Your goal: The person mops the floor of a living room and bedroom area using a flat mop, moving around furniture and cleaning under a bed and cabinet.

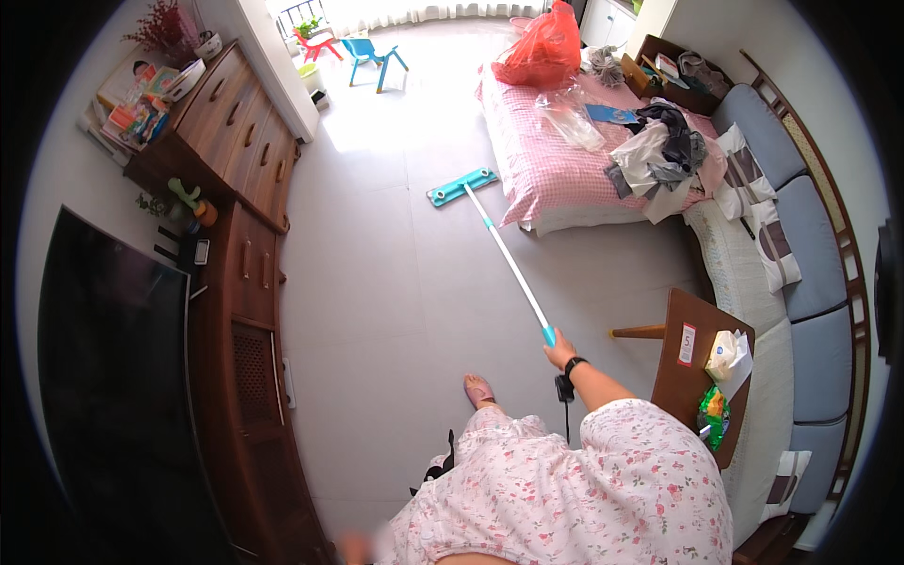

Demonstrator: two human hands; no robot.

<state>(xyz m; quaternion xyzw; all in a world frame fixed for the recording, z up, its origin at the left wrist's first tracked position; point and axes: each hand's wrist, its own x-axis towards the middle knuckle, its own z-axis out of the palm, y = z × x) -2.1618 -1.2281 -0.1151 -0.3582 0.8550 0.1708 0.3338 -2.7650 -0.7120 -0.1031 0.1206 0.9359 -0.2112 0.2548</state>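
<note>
My right hand [559, 350] grips the turquoise end of a flat mop's white pole [514, 265]. The pole slants forward and left across the floor to the turquoise mop head [462, 187], which lies flat on the grey tiles near the corner of a pink checked cloth [544, 185]. A black band circles my right wrist. At the bottom edge, beside my floral clothing, my left hand [357, 547] shows only as a blurred patch, and its fingers cannot be made out. One foot in a pink shoe [478, 390] is on the floor ahead of me.
Wooden cabinets [247, 247] and a television [113, 367] line the left. At right are a cushioned wooden sofa [819, 247] and a small brown table [678, 381] with tissues. Clothes [664, 152] and a red plastic bag [544, 49] lie on the checked cloth. A blue child's chair [361, 51] stands far ahead.
</note>
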